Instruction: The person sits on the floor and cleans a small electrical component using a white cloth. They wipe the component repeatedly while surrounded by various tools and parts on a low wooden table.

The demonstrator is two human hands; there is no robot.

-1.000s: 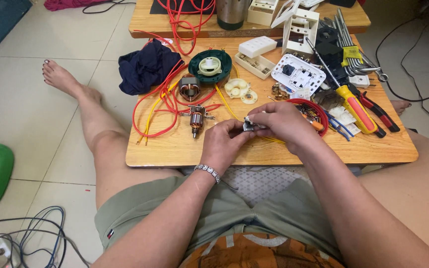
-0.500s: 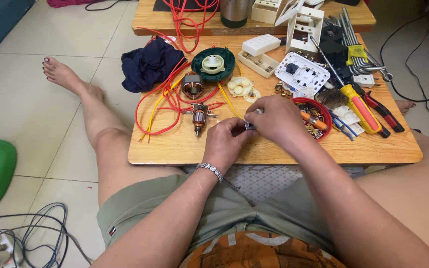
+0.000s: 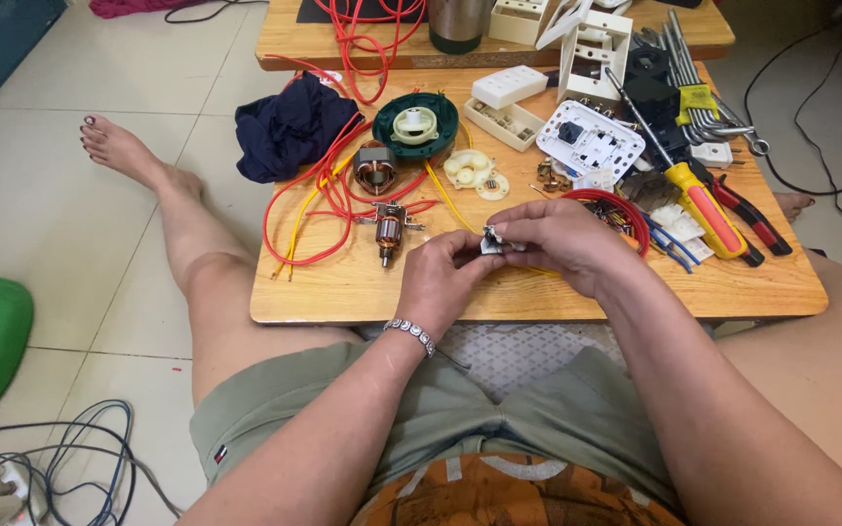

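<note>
small metal part (image 3: 490, 241), wooden board (image 3: 363, 282)

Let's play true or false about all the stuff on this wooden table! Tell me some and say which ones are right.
1. Both hands, the left hand and the right hand, pinch one small metal part. True.
2. The motor armature lies on the floor. False: it lies on the wooden table, among red wires.
3. The dark green round housing is on the table. True.
4. The screwdriver has a blue handle. False: yellow and orange.
</note>
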